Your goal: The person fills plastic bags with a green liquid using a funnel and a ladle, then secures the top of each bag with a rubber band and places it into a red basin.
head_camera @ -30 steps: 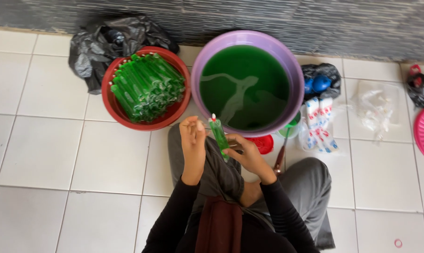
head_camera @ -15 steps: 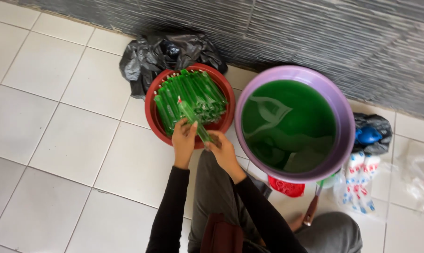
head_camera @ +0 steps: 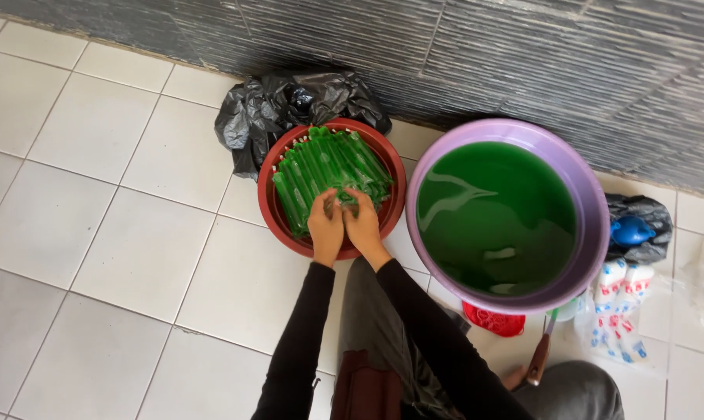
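Both hands have moved off the lap and out over the red basin since half a second ago; the green tube held upright between them then now lies down among the pile. View has shifted too, basins sit lower and more central.

Near: dark-sleeved forearms run up from the lap. Left hand (head_camera: 325, 228) and right hand (head_camera: 364, 224) sit side by side, touching, at the near edge of the pile. Fingers curl down onto the top green ice-pop tubes (head_camera: 328, 173); looks like a light grasp on one tube, but which tube and how firmly, cannot tell, fingertips are buried in the green.

Mid: red basin (head_camera: 278, 225) on the floor tiles, filled with the long sealed tubes lying roughly parallel, slanted up-left. Just right of it, the purple basin (head_camera: 597, 233) of green liquid, close beside the red one.

Doing it well, my read:
- lay the tube along the same slant as the rest, so the pile stays flat
- set down, don't drop: thin film, knotted end could give
- keep it toward the middle, near rim side is already heaped
- let go with both hands together so it doesn't roll

Far: crumpled black plastic bag (head_camera: 289, 105) behind the red basin, against the grey wall. Right edge: red lid, brown-handled tool, packets on the floor.
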